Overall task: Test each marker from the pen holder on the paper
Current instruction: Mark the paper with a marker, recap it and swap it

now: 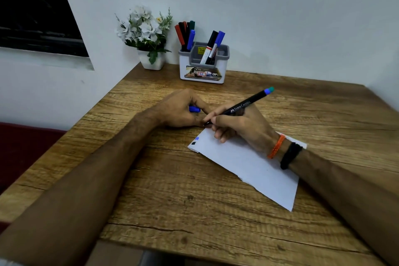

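My right hand point(239, 127) grips a black marker point(241, 104) with a blue-green end, its tip down at the far corner of the white paper point(254, 166). The paper lies slanted on the wooden table point(151, 179) and carries a blue mark and a black mark point(195, 141) near its left corner. My left hand point(179, 110) rests just beyond the paper, closed around a blue cap point(194, 109). The white and grey pen holder point(203, 65) stands at the back, with several red, black, green and blue markers point(186, 32) upright in it.
A white pot of artificial white flowers point(149, 34) stands left of the pen holder against the wall. A dark window is at upper left. The table's left edge drops to a dark red seat point(21, 147).
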Demonstrator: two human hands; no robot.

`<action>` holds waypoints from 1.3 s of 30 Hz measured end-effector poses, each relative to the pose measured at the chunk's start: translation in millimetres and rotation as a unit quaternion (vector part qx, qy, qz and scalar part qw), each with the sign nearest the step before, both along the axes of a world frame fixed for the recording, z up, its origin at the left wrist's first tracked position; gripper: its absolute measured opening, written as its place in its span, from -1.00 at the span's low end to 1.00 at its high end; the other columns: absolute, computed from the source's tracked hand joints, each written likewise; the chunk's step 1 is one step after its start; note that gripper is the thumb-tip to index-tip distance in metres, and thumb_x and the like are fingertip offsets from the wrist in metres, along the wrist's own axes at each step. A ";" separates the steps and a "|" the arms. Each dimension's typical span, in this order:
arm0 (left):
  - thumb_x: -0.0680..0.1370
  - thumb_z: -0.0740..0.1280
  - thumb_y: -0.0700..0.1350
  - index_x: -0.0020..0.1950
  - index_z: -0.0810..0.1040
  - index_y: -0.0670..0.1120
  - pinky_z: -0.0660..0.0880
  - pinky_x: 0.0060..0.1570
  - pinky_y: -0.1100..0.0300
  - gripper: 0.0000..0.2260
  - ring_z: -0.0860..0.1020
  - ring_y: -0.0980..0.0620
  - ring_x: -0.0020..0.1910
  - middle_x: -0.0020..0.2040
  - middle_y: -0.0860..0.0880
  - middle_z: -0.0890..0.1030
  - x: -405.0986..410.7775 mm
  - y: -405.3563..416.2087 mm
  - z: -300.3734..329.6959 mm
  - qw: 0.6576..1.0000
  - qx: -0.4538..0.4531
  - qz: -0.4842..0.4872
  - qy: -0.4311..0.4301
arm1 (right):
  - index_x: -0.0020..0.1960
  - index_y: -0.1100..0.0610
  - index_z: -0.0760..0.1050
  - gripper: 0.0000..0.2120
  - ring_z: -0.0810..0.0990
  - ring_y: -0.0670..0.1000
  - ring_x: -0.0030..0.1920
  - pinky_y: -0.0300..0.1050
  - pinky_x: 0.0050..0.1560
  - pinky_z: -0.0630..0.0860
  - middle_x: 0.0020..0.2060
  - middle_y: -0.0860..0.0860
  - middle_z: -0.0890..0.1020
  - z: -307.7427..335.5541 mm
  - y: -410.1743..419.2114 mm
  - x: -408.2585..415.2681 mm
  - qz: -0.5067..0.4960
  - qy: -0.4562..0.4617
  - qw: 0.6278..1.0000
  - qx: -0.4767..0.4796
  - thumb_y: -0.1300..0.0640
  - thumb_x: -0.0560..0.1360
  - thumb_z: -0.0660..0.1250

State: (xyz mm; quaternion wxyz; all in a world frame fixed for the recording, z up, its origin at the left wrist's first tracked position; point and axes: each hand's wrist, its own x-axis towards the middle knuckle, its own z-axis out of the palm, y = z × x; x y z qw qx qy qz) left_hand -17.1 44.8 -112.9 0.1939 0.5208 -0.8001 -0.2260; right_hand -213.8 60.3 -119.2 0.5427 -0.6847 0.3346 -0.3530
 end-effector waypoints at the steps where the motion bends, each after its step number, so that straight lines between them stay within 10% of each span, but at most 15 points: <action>1: 0.42 0.50 -0.08 -0.01 0.67 0.22 0.53 0.13 -0.06 -0.77 0.57 0.17 0.01 -0.08 0.28 0.63 0.1 -0.8 -0.1 1.000 0.002 0.001 0.002 | -0.08 0.36 0.64 -0.88 0.61 -0.01 -0.45 -0.21 -0.45 0.55 -0.38 0.12 0.63 0.1 -0.3 1.2 -0.004 0.006 1.000 -0.012 0.42 0.51 0.32; 39: 0.44 0.48 -0.03 -0.05 0.57 0.38 0.48 0.23 -0.06 -0.72 0.56 0.22 0.04 -0.04 0.34 0.60 3.5 0.1 5.6 0.996 0.078 -0.041 -0.007 | -0.11 0.28 0.66 -0.92 0.51 -0.17 -0.60 -0.35 -0.56 0.38 -0.55 -0.08 0.59 -6.9 9.1 7.3 -0.052 0.129 0.984 -0.113 0.26 0.50 0.41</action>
